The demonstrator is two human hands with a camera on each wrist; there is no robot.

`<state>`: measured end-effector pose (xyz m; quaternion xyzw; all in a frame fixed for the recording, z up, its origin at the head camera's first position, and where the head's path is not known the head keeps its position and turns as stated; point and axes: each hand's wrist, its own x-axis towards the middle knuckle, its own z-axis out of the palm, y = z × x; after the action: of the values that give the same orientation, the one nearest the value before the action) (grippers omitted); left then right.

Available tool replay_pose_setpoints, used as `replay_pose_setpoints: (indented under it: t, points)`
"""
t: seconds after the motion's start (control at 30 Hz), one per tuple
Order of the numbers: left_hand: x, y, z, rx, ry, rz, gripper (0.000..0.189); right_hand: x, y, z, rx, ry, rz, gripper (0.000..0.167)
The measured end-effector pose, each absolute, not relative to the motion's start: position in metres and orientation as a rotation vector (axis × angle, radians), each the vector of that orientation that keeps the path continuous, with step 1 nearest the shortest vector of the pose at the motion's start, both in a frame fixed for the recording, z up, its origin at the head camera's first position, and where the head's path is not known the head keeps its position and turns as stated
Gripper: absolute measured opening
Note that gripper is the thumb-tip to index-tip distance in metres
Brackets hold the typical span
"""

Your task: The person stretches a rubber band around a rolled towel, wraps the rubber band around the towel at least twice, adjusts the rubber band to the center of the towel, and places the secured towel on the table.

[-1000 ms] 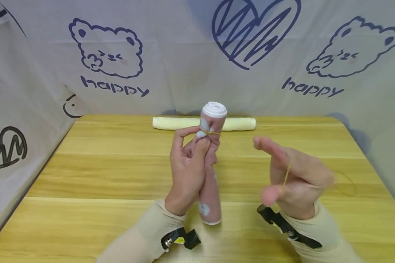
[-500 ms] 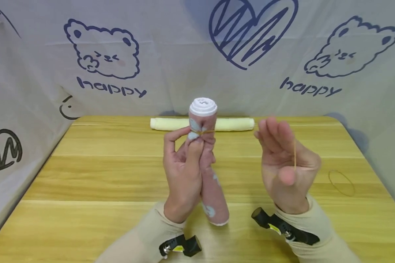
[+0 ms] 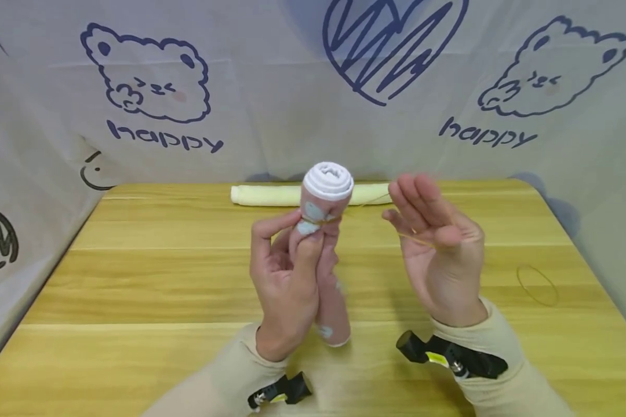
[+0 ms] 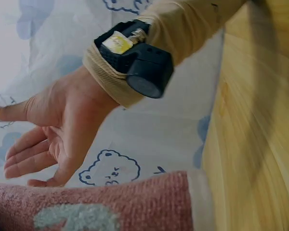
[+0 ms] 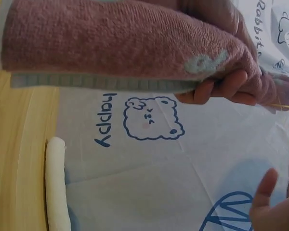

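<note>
My left hand (image 3: 287, 278) grips a rolled pink towel (image 3: 334, 304) with pale blue patches and a white end, thumb lying along its front. A thin yellow rubber band (image 3: 320, 221) circles the towel just above that thumb. To the right, my right hand (image 3: 438, 260) is raised, palm showing and fingers extended, with a stretch of yellow rubber band (image 3: 417, 240) running between fingers and thumb. In the right wrist view, left-hand fingers (image 5: 221, 89) curl under the towel. The left wrist view shows the right hand (image 4: 67, 120) beyond the towel, its thumb held apart.
A pale yellow rolled towel (image 3: 266, 196) lies along the back of the wooden table (image 3: 162, 278), partly hidden by the pink one. One loose rubber band (image 3: 519, 282) rests on the table at the right. A printed white cloth (image 3: 261, 116) hangs behind.
My right hand has moved up and left, nearer the towel, its fingers straightening. The towel has shifted slightly left, with its top end now tipped more toward the head camera. My left hand keeps its grip.
</note>
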<state>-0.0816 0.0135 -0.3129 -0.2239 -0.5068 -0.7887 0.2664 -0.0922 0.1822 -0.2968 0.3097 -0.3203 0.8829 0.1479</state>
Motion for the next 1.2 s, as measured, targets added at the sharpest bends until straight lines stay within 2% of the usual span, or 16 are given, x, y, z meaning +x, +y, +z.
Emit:
replay_pose_setpoints:
  t: [0.23,0.63,0.83,1.03,1.2]
  points:
    - [-0.082,0.008,-0.323,-0.732,-1.447,-1.892,0.019,-0.09,0.185,-0.294,0.781,-1.132,2.54,0.057]
    - [-0.081,-0.002,-0.326,-1.021,-1.615,-1.587,0.017,-0.086,0.193,-0.288,0.702,-1.498,2.472,0.05]
    - [-0.081,-0.012,-0.321,-1.123,-1.86,-1.232,0.018,-0.084,0.199,-0.283,0.639,-1.756,2.378,0.035]
    - [-0.08,-0.017,-0.32,-1.146,-1.972,-1.021,0.022,-0.083,0.206,-0.28,0.631,-1.941,2.258,0.041]
    - [-0.08,-0.019,-0.319,-1.22,-1.987,-0.906,0.018,-0.081,0.208,-0.279,0.654,-2.019,2.151,0.047]
